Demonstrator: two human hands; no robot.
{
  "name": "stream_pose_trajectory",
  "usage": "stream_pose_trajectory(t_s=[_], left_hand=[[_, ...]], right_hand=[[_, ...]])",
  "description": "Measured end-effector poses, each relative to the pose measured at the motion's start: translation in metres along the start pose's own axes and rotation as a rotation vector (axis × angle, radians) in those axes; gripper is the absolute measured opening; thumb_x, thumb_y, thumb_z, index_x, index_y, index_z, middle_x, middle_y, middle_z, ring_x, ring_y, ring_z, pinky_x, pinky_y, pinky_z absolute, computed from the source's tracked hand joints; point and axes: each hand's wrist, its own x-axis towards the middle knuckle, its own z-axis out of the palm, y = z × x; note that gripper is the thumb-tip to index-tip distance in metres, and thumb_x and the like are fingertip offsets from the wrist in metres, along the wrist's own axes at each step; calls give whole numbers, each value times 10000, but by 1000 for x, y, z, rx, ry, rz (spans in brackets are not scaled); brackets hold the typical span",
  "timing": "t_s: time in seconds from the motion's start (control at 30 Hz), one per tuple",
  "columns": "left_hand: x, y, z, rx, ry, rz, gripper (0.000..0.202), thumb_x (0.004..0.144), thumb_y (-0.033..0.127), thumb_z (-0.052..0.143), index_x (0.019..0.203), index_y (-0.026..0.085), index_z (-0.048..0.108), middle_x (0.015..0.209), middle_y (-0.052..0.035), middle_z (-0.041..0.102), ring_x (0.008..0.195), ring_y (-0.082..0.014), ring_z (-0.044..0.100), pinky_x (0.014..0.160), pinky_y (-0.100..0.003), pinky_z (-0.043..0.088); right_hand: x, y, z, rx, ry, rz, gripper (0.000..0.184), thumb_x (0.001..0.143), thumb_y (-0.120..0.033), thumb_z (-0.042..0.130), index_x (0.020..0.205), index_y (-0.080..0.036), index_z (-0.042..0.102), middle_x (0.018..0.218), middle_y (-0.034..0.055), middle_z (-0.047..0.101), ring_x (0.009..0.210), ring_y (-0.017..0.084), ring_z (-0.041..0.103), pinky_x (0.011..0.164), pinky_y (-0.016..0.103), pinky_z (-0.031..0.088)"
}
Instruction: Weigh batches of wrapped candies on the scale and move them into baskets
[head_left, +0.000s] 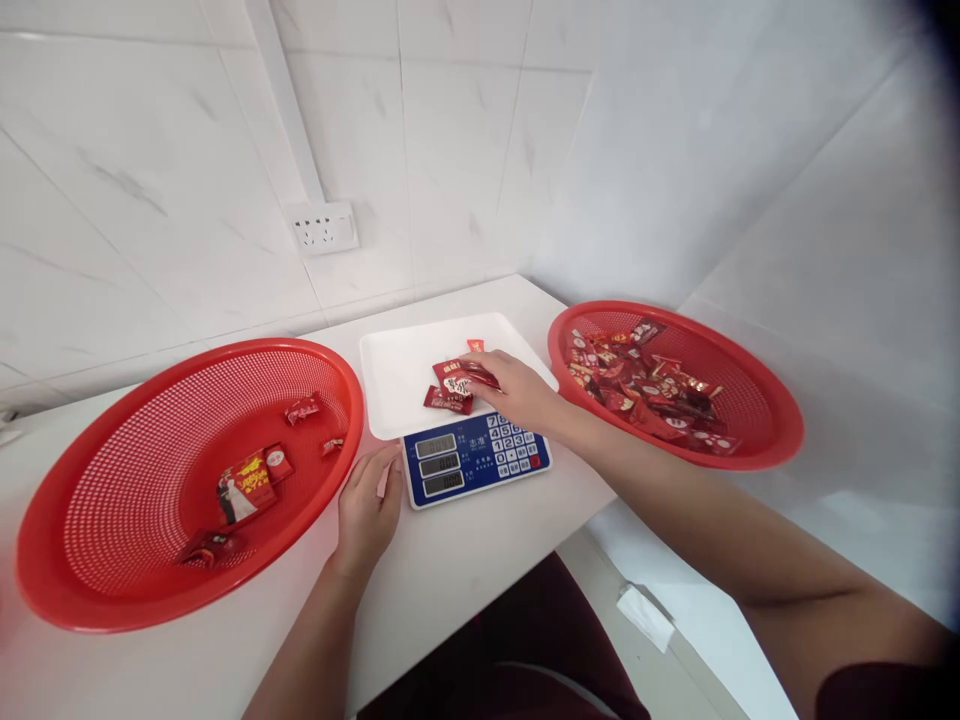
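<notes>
A digital scale (456, 440) with a blue keypad panel carries a white weighing tray (397, 360). Several red-wrapped candies (448, 400) lie in a small heap on the tray, and a small orange-red candy (475, 345) sits just behind them. My right hand (517, 392) reaches over the heap with its fingers closed on a red candy packet (481, 374); its fingertips partly hide the pieces beneath. My left hand (367, 505) rests on the table by the scale's left front corner, thumb apart from the fingers, holding nothing.
To the left, a red plastic basket (337, 375) holds a few red packets and a red-and-yellow box (247, 487). At the right, another red basket (784, 425) contains many wrapped candies (645, 385). Behind the white table (450, 580) is a tiled wall with a socket (324, 228).
</notes>
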Motion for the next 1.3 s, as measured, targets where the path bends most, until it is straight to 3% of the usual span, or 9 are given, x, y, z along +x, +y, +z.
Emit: stream_pose_trajectory(t_s=[0.2, 0.37, 0.53, 0.73, 0.8, 0.87, 1.03, 1.17, 1.3], left_hand=[[-1, 1, 2, -1, -9, -19, 198, 846, 152, 491, 1015, 178, 591, 950, -71, 663, 873, -154, 625, 776, -291, 529], [-1, 2, 2, -8, -12, -21, 191, 847, 151, 492, 1009, 170, 592, 940, -71, 665, 871, -152, 626, 763, -287, 534], [-1, 4, 1, -19, -12, -33, 185, 849, 161, 492, 1001, 175, 597, 928, -61, 668, 860, -145, 629, 768, -282, 533], [0, 4, 1, -19, 6, -53, 183, 841, 162, 508, 995, 164, 607, 930, -71, 671, 865, -153, 627, 788, -285, 518], [-1, 3, 1, 6, 16, -60, 181, 839, 178, 513, 990, 165, 613, 928, -69, 673, 851, -154, 629, 783, -281, 515], [-1, 2, 2, 40, 12, -68, 182, 840, 199, 514, 987, 168, 617, 927, -65, 676, 838, -154, 632, 771, -272, 514], [-1, 1, 4, 97, -10, -78, 197, 848, 267, 505, 974, 176, 625, 906, -62, 682, 813, -165, 638, 733, -266, 513], [0, 0, 5, 145, -21, -84, 234, 848, 321, 489, 966, 178, 631, 901, -70, 688, 801, -182, 644, 663, -264, 511], [2, -1, 4, 153, -21, -59, 228, 847, 331, 482, 933, 187, 636, 868, -62, 693, 775, -179, 648, 638, -255, 513]], right_hand=[[1, -4, 20, -149, -116, -99, 458, 790, -278, 623, 1227, -267, 489, 1198, 58, 528, 1155, 241, 460, 929, 397, 420], [5, 1, 13, -112, -54, -35, 400, 807, -296, 596, 1196, -258, 514, 1145, 64, 552, 1068, 233, 529, 902, 392, 443], [-16, 12, -26, -134, 73, 26, 381, 846, -327, 540, 1214, -231, 513, 1154, 76, 567, 1063, 238, 551, 918, 399, 435], [-60, 69, -100, -448, 170, 383, 521, 848, -357, 526, 1330, -186, 425, 1308, 126, 488, 1210, 310, 433, 975, 465, 365], [-74, 85, -119, -528, 170, 476, 611, 830, -358, 556, 1373, -145, 373, 1365, 163, 431, 1254, 327, 379, 1002, 469, 333], [-87, 92, -129, -489, 75, 479, 630, 831, -354, 559, 1388, -140, 356, 1397, 150, 403, 1272, 304, 369, 1027, 425, 317], [-98, 96, -113, -302, -377, 489, 496, 862, -331, 497, 1344, -235, 433, 1369, 69, 462, 1213, 273, 460, 983, 374, 375], [-93, 114, -102, -427, -327, 539, 545, 807, -283, 567, 1333, -213, 441, 1331, 111, 481, 1162, 286, 492, 946, 377, 392], [-88, 138, -117, -519, -223, 518, 366, 790, -237, 575, 1155, -208, 583, 1165, 80, 582, 1041, 231, 552, 879, 314, 419]])
